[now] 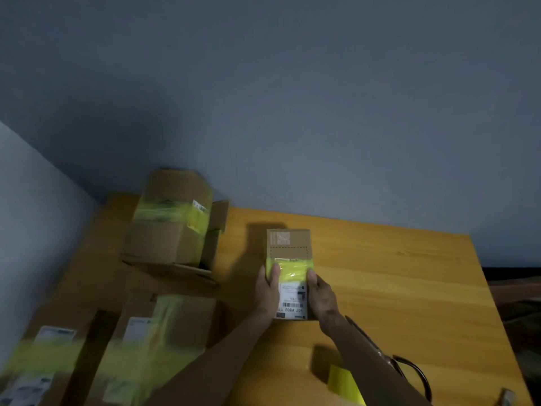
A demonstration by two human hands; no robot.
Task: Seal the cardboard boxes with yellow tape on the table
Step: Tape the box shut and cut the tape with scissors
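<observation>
Gripping the small brown cardboard box (288, 244) by its sides, left hand (268, 290) and right hand (322, 294) clamp it, equally near. It lies on the orange wooden worktop (395, 288), long axis pointing straight away, yellow tape band (292, 269) at the thumbs.

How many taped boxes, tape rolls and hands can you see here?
Taped cardboard boxes: 4 (held box, back-left box, front-left box, front-middle box)
Yellow tape roll: 1
Hands: 2 (left hand, right hand)
Total: 7
</observation>
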